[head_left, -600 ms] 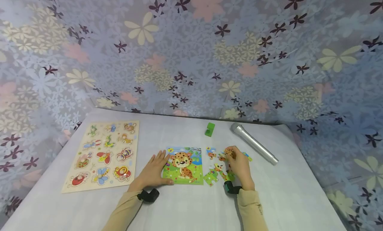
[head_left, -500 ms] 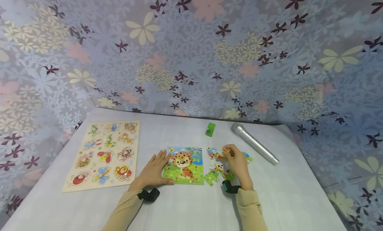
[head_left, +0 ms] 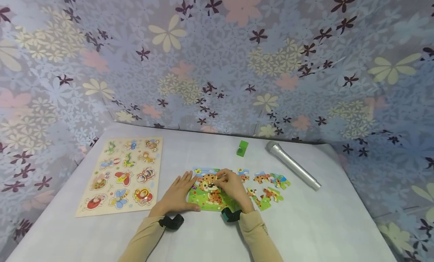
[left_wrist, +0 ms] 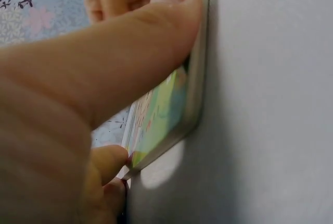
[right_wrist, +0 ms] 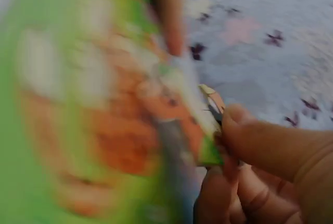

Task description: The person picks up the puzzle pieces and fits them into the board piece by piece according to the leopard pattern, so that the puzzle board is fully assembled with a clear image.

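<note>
A square leopard picture board point(head_left: 207, 206) lies mid-table. My left hand point(head_left: 177, 196) rests along its left side, fingers spread and fairly straight. In the left wrist view, the thumb point(left_wrist: 130, 44) lies over the near edge, with fingertips at another corner. Over the board's right half is my right hand point(head_left: 234, 187), pinching a small puzzle piece point(right_wrist: 212, 98) between thumb and fingers. That hand hides part of the leopard's picture. The right wrist view is blurred; the piece shows a yellowish, orange and dark edge. Several loose puzzle pieces point(head_left: 261, 177) lie right of the board.
A wooden peg board point(head_left: 112, 173) with insect and animal figures lies to the left. A silver microphone point(head_left: 293, 165) lies diagonally at the back right. Near the rear stands a small green block point(head_left: 242, 148). Flowered cloth point(head_left: 217, 66) hangs behind the table.
My right hand has lifted a puzzle piece from among the loose ones and moved left over the leopard board. The left hand has stayed on the board's left side.
</note>
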Tool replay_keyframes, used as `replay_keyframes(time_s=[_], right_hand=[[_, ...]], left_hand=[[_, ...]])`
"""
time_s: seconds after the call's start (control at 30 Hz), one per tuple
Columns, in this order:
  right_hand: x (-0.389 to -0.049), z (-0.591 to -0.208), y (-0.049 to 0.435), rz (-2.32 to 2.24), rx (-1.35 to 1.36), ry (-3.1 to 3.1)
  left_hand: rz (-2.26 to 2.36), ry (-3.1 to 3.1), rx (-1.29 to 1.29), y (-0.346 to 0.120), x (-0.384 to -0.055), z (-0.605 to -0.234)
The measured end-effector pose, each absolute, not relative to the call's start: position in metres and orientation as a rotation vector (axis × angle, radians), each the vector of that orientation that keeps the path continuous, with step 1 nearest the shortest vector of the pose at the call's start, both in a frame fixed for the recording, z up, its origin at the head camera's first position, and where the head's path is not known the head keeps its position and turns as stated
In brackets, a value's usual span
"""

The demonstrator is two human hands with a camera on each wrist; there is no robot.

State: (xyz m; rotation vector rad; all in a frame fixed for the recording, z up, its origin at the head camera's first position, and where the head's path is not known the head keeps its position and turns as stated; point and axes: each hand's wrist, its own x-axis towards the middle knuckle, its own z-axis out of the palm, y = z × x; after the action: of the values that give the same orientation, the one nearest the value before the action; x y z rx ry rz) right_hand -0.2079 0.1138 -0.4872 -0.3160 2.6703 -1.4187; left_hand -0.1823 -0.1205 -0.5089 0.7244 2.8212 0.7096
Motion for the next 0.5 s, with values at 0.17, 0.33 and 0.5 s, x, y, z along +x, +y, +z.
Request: replay_keyframes(time_s=[0.17,0.33,0.5], right_hand=[[-0.202,-0.495,0.103,-1.389,-0.261,2.736],[-0.200,-0.495,0.098,-1.386,-0.185,2.802],[-0.199,-0.498,0.096,-1.343,-0.227,2.897]], left_hand=[[0.714,2.826,0.729,-0.121,-0.181,-0.507],[0.733,2.832,0.741,-0.121,-0.180,-0.504],[0.739,2.831,0.725,-0.120,-0.180,-0.505]])
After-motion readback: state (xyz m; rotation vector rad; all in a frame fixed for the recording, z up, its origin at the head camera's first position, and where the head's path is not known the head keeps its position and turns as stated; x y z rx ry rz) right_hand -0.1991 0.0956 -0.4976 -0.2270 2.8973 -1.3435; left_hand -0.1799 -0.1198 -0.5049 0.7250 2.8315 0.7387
